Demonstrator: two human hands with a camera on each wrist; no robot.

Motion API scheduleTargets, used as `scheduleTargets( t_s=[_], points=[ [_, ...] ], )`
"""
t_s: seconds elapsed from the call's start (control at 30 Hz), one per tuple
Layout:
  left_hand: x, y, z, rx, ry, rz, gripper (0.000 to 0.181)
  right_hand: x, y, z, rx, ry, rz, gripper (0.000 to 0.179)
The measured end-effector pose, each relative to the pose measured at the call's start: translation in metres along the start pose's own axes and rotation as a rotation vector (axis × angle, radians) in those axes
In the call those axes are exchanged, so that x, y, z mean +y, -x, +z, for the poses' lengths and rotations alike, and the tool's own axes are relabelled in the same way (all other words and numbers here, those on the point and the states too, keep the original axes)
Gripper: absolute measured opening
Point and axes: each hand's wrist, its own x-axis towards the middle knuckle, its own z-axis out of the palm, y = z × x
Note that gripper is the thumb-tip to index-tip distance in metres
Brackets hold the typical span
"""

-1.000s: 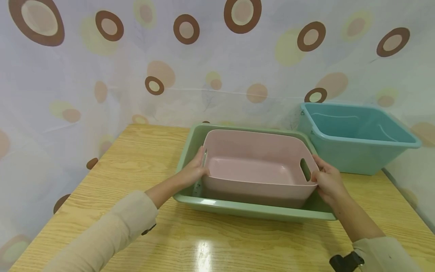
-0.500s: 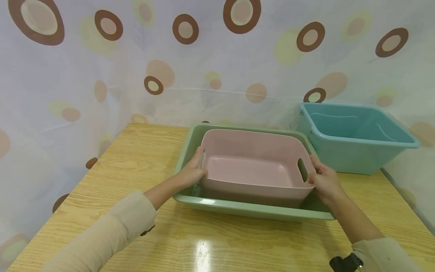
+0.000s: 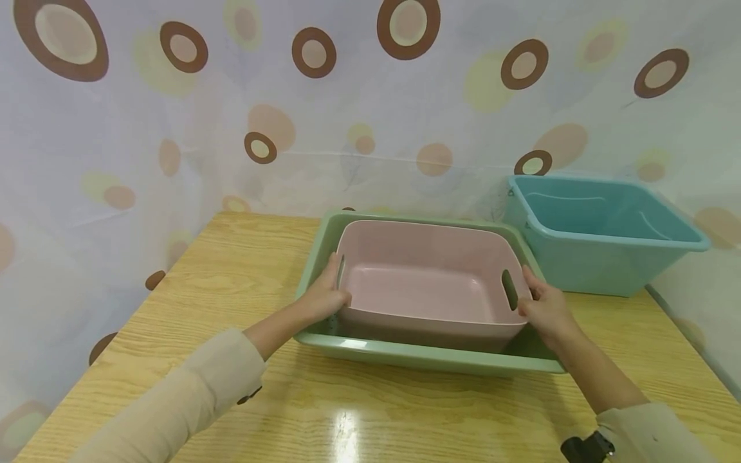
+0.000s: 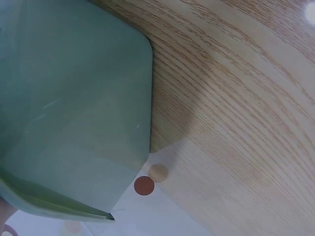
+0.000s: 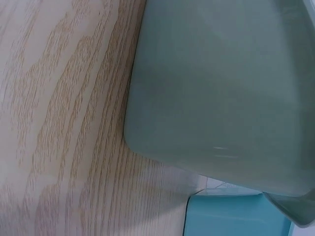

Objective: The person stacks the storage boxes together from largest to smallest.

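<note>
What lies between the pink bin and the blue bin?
In the head view: the green bin's right wall, plus the right hand gripping the pink bin.

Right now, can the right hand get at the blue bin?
Likely not without letting go: the right hand grips the right end of the pink bin. Once free, probably yes; the blue bin stands just beyond, its front rim unobstructed.
</note>
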Motion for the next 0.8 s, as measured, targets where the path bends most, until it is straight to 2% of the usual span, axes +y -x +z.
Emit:
scheduleTargets(
  t_s=[0.5,0.8],
  points=[
    [0.0018,0.0026,0.0016,-0.001,0.012,-0.039,0.1,0.0004,0.002,-0.0026,-0.031,0.018,-0.019,0.077],
    [0.0025,0.0023,0.0007,-0.007,-0.03,-0.04,0.099,-0.0002,0.002,-0.0051,-0.061,0.082,-0.021,0.076]
  ],
)
